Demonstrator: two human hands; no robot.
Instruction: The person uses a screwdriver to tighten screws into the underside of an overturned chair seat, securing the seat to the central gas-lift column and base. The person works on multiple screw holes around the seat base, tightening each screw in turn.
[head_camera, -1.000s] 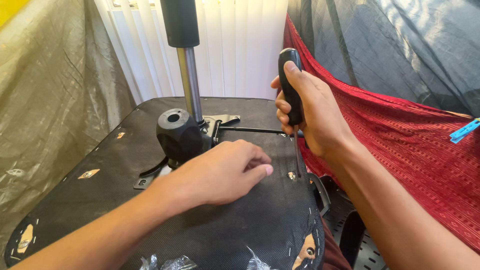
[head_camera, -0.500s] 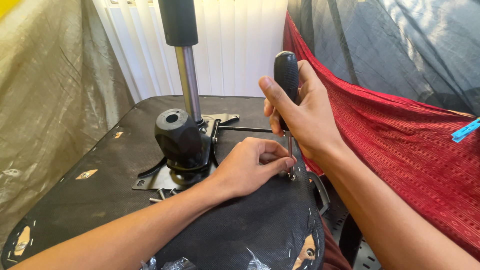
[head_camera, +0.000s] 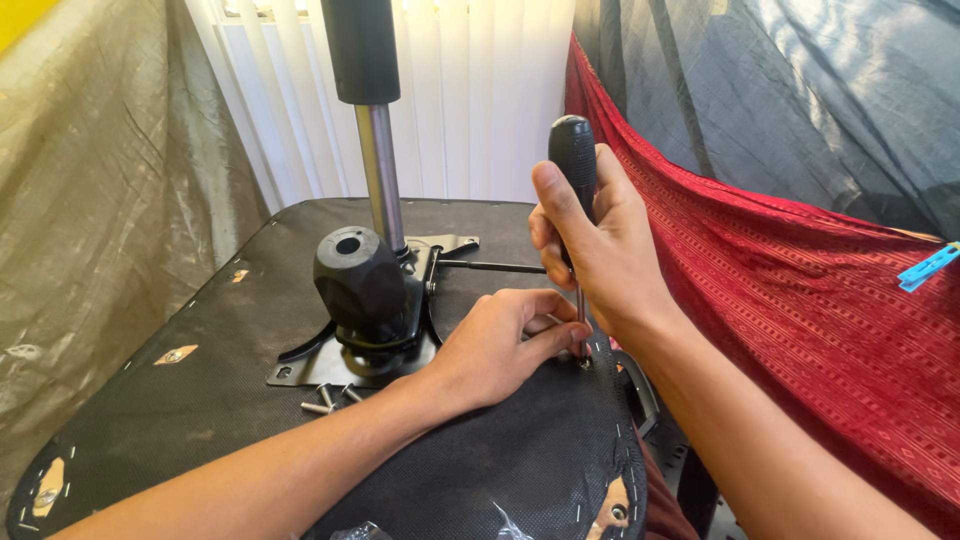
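Since a second ago the right hand (head_camera: 600, 250) has stood the black-handled screwdriver (head_camera: 573, 170) upright, fingers clamped on its grip, tip at the right edge of the black fabric-covered upturned chair seat (head_camera: 200, 400), while the left hand (head_camera: 495, 345) has slid over, fingers pinched together steadying the tip.

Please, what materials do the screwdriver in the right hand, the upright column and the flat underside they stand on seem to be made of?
Screwdriver: black matte handle, probably plastic or rubber; thin bright shaft, apparently steel.
Column: lower part shiny grey metal with a light streak; upper sleeve dull black, likely plastic or painted metal.
Underside: black woven-looking fabric, fixed with staples at the edge.
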